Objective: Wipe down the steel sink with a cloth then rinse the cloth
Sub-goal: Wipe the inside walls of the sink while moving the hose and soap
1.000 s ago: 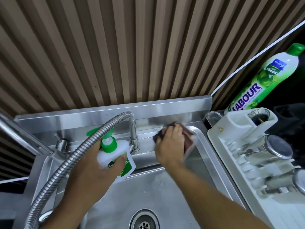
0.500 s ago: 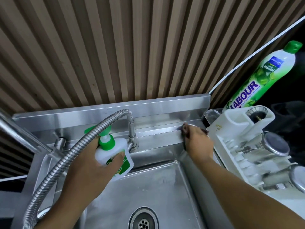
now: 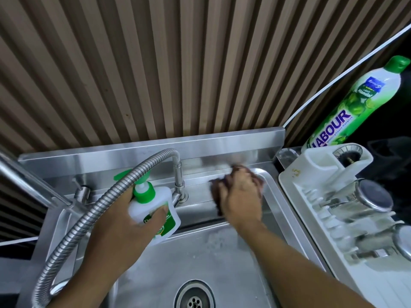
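Note:
The steel sink (image 3: 222, 258) fills the lower middle, with a round drain at the bottom. My right hand (image 3: 241, 194) presses a dark brown cloth (image 3: 215, 192) against the sink's back ledge, just right of the tap base; the hand is motion-blurred and covers most of the cloth. My left hand (image 3: 124, 218) grips a white pump soap bottle (image 3: 153, 210) with a green top, lifted above the sink's left rear corner.
A flexible steel tap hose (image 3: 93, 210) arcs over the left side. A white dish rack (image 3: 347, 218) with steel cups sits right of the sink. A green dish liquid bottle (image 3: 355, 103) stands behind the rack. A ribbed wall rises behind.
My right hand slid with the cloth right to the ledge's far corner, then back left towards the tap. My left hand kept holding the soap bottle in place.

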Demonstrator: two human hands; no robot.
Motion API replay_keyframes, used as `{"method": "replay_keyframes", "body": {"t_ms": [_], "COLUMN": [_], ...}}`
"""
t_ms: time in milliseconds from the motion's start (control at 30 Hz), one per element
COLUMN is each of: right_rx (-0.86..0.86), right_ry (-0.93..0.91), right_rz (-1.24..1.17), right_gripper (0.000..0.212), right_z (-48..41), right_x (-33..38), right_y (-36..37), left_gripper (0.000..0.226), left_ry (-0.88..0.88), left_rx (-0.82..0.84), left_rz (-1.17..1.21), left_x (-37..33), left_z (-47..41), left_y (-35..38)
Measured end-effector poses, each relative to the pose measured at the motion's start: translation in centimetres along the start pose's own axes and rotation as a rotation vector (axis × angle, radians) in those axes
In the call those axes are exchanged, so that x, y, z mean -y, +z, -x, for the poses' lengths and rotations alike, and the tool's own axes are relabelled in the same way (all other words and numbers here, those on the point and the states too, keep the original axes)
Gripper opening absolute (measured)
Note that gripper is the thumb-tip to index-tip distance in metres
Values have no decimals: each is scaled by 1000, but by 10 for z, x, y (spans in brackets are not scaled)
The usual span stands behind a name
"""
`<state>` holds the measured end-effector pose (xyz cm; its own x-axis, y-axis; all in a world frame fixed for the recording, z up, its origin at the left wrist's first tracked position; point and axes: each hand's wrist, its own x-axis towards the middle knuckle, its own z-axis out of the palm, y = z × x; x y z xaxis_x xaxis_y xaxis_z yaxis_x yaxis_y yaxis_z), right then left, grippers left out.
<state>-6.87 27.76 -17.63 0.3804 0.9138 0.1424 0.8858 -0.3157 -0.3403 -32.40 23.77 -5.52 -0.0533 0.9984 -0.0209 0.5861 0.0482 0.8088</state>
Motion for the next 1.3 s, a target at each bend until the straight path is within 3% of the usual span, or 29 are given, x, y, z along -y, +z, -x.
{"method": "replay_keyframes", "body": {"t_ms": [100,200,300,367,433,500,600,733,867,967,1033,1100,1200,1300], "right_rx": [60,52,86,109,131,170,184,38,235,315,267,143,1,-134], "right_ry": [368,468,303,80,-145,-305,-445,-87,283,429,510,387,54,32], "right_rz": [46,-36,36,94,-3,-108,-9,206,435,304,154,111,1,-192], "right_gripper": [76,75,73,70,64,55,52,51,72,71,74,73,65,57], "right_z": [-37,-48,-19,8,22,21,4,-21,-61,-86,-81,-55,-12,20], "right_x": [-20,8,49,67,78,76,43,-13,-29,-22,-19,-17,-7,10], "right_y": [-14,-10,2,9,11,5,-7,-17,-35,-39,-32,-18,0,14], "left_gripper": [32,33,31,31,30,30,31,39,37,33,32,32,33,35], "left_ry": [-8,-12,-14,-9,-9,-9,-27,-18,-13,-4,-2,-6,-16,-16], "left_rx": [-3,-10,-20,-17,-17,-22,-16,-4,-5,3,11,7,-8,-18], "left_rz": [0,4,13,20,21,21,31,30,8,19,33,39,38,28], "left_x": [0,0,-1,-1,-2,-2,-2,-3,0,2,3,4,3,2], "left_z": [0,1,1,0,0,0,0,0,0,0,0,0,1,3], "left_y": [0,0,-1,1,1,1,2,3,4,4,4,4,4,2]}}
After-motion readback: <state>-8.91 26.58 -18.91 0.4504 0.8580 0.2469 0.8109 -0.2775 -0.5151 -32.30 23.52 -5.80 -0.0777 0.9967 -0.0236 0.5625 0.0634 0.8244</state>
